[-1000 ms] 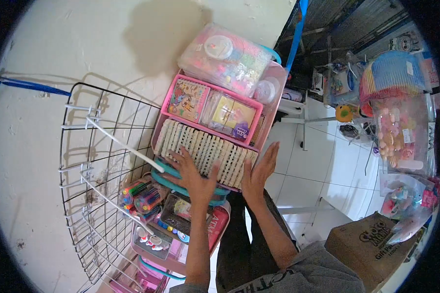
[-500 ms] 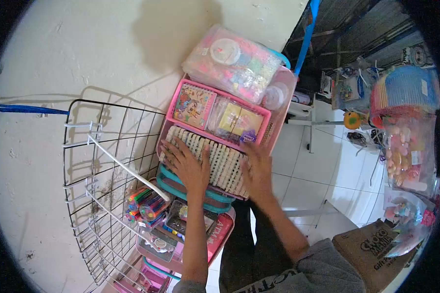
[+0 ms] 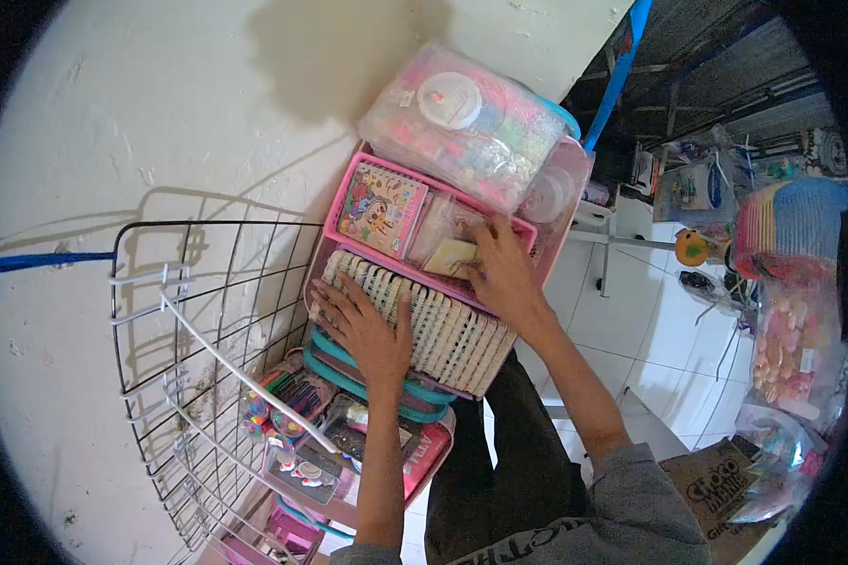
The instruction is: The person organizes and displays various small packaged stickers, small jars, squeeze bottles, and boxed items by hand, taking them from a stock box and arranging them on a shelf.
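Note:
My left hand (image 3: 367, 330) lies with fingers spread on the left part of a cream woven basket (image 3: 433, 330). Beyond that basket is a pink tray (image 3: 341, 209) holding a notebook with a cartoon cover (image 3: 379, 209) and small yellow packs (image 3: 450, 256). My right hand (image 3: 501, 268) reaches into the tray's right side, its fingers bent around the edge of the yellow pack. Above the tray rests a clear plastic box of colourful beads (image 3: 471, 122) with a round white-lidded tub (image 3: 449, 100) on it.
A black wire rack (image 3: 219, 223) with white hooks stands at the left against the wall. Teal-rimmed containers (image 3: 424, 400) and marker packs (image 3: 287, 400) sit below the basket. Bagged goods (image 3: 787, 348) and a cardboard box (image 3: 716, 490) are at the right.
My right hand has moved from the woven basket's right end up into the pink tray, onto the yellow pack. My left hand stays on the basket. The view has shifted slightly.

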